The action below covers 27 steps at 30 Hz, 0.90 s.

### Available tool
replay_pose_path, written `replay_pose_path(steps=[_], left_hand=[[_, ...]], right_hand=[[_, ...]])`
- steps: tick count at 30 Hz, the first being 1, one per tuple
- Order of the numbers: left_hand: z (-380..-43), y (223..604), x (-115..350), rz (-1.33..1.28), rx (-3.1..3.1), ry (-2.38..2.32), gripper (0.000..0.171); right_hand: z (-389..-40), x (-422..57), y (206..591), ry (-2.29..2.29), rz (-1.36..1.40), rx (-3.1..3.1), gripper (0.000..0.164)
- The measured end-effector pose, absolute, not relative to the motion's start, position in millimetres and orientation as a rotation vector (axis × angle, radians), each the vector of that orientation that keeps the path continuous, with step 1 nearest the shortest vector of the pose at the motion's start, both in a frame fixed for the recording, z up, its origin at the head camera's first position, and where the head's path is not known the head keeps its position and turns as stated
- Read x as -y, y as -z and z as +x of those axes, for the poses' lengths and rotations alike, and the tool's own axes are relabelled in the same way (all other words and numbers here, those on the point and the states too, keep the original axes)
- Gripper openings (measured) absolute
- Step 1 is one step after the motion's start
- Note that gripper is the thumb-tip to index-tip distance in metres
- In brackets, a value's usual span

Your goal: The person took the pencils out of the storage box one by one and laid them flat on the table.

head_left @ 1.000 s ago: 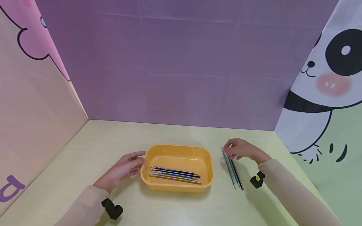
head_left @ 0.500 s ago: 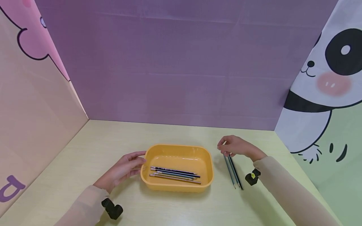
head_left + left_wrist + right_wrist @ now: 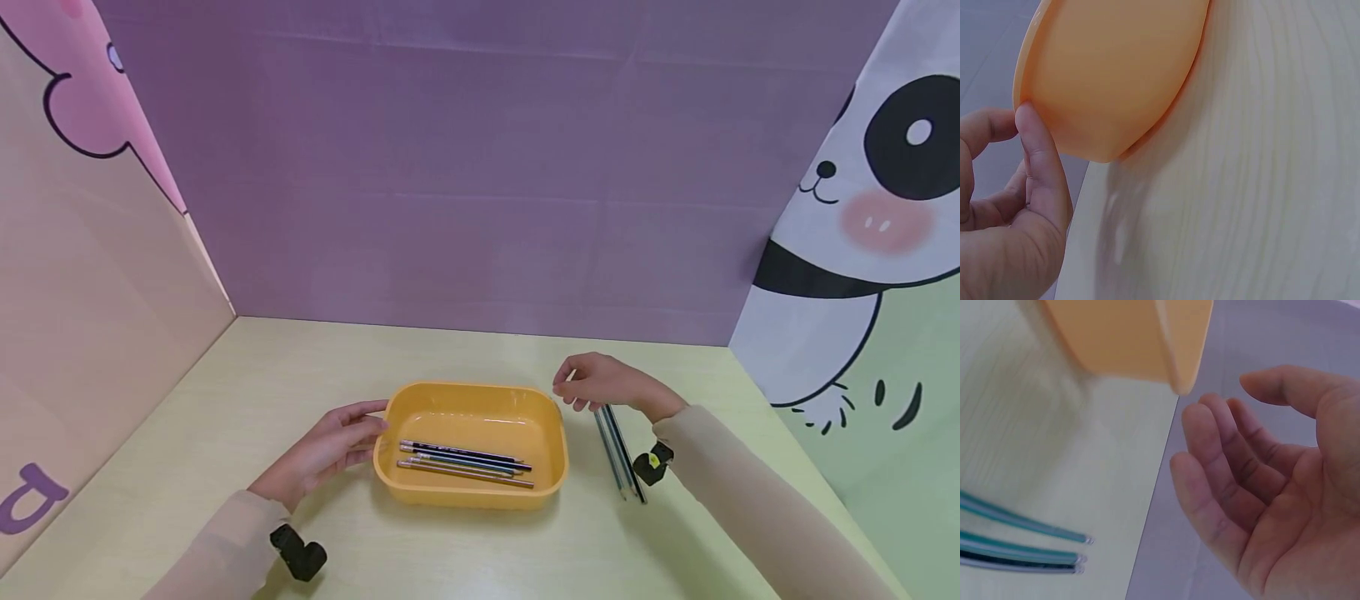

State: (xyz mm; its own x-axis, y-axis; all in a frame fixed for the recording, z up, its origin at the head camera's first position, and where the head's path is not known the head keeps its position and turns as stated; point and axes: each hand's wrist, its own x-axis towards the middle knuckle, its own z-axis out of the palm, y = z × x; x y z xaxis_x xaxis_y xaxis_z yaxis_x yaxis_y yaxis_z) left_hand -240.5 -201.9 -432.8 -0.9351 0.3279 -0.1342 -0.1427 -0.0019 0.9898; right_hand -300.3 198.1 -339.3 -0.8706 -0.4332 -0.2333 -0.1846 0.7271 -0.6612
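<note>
The left hand (image 3: pixel 337 442) pinches the left end of the yellow tray (image 3: pixel 465 412), thumb at the rim. The right hand (image 3: pixel 607 383) holds nothing, thumb and fingers apart and loosely curved, just beside the tray's far right corner (contact there cannot be confirmed). In my judgement, light, level pressure suffices to steady the tray without tipping it. Tray: glossy, apparently plastic, round-cornered. Inside it lie slim pencils (image 3: pixel 465 465); right of it, loose pencils (image 3: pixel 624 454) on the pale, faintly grained table (image 3: pixel 465 558).
</note>
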Motion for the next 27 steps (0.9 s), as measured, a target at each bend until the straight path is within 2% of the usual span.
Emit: replay_pose_path(steps=[27], left_hand=[[-239, 432, 201, 0.185, -1.967, -2.002, 0.062]], right_hand=[[-298, -135, 326, 0.75, -0.65, -2.482, 0.016]])
